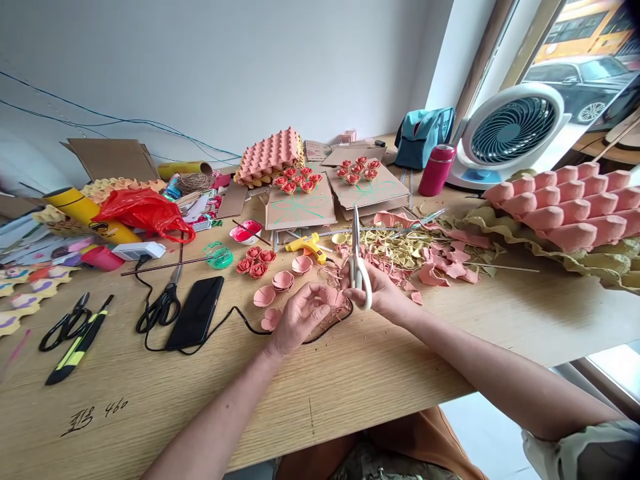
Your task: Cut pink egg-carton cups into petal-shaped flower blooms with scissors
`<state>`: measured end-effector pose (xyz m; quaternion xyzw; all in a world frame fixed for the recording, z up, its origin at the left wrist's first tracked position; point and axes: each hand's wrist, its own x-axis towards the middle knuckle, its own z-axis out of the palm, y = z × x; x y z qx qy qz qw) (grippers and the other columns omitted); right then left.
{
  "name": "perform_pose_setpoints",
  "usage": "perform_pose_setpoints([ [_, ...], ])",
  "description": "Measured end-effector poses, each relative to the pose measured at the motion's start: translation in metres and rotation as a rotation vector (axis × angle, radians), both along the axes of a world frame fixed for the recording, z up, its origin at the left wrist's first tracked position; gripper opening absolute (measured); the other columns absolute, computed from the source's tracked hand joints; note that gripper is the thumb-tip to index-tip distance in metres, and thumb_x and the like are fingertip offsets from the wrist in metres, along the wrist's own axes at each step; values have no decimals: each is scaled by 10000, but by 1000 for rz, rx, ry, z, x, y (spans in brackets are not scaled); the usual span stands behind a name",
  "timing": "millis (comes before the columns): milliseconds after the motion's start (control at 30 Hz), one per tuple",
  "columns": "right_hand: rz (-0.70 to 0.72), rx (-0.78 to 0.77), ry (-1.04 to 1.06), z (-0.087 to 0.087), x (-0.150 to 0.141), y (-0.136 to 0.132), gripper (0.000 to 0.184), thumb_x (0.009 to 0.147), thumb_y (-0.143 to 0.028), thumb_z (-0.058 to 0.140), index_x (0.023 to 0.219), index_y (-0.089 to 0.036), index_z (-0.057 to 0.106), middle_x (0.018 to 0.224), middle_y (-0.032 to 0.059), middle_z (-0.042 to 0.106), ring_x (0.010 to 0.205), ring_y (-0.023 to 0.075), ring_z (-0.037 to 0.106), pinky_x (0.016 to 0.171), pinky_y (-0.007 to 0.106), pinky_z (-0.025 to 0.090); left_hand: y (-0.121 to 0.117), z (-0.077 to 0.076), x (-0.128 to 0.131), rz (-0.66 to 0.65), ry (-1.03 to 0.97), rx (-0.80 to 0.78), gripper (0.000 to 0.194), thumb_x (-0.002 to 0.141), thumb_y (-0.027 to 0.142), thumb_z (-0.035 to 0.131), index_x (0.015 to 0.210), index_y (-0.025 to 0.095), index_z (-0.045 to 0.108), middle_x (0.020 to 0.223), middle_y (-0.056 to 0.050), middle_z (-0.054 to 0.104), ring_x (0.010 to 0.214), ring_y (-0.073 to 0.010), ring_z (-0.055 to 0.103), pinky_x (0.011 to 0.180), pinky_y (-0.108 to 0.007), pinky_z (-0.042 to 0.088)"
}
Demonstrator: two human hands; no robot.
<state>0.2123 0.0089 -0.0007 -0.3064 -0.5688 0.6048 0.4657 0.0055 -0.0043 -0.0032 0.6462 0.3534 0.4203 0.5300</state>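
Near the middle of the table my left hand [299, 319] is closed around a pink egg-carton cup [331, 295] with a petal-like edge. Beside it, my right hand [384, 298] grips white-handled scissors [356, 233], their blades pointing up and away and looking closed. Several trimmed pink cups [264, 296] lie left of my hands. Behind these sits a cluster of red-painted paper flowers [257, 261]. A yellow glue gun [309, 247] rests just beyond my hands. Pink and yellow carton scraps [400, 248] are heaped behind my right hand.
Cardboard sheets [300, 212] bearing red flowers lie at the back. Stacked egg trays [565, 207] and a fan [510, 133] stand right, near a red bottle [437, 171]. Leftward are a phone [195, 313], black scissors [159, 308], a utility knife [80, 343] and a black cable [240, 313].
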Motion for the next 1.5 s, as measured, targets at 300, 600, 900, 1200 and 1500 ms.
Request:
perform_pose_setpoints([
  [300,-106,19,0,-10,0,6,498,696,-474,867,972,-236,528,885,11,676,768,162,604,671,287,492,1,0,4,145,108,215,231,877,377,671,758,198,587,827,-35,676,853,-192,667,859,-345,546],
  [600,-116,61,-88,-10,-2,3,448,749,-521,821,944,-225,546,907,13,676,796,174,613,701,309,510,-3,-3,1,284,391,615,91,873,194,657,792,225,627,1086,-76,706,1097,-236,649,998,-405,494],
  [900,-186,209,-186,-6,0,-1,369,812,-488,786,944,-211,581,958,38,660,809,169,583,793,342,507,7,-5,-3,258,250,347,126,846,305,687,785,198,660,796,-34,703,797,-180,661,823,-310,531],
  [1200,-89,234,-197,-5,-5,-7,305,858,-455,728,930,-218,548,854,3,626,797,167,581,763,322,484,6,-5,-3,105,107,25,235,853,403,706,824,171,683,778,-30,720,764,-170,669,778,-291,538],
  [1500,-148,646,-673,-4,15,2,182,908,-339,623,848,-199,524,752,-10,529,656,140,448,632,275,354,12,-10,-3,225,-79,-124,276,709,407,835,763,171,703,741,-11,713,756,-161,663,785,-297,546],
])
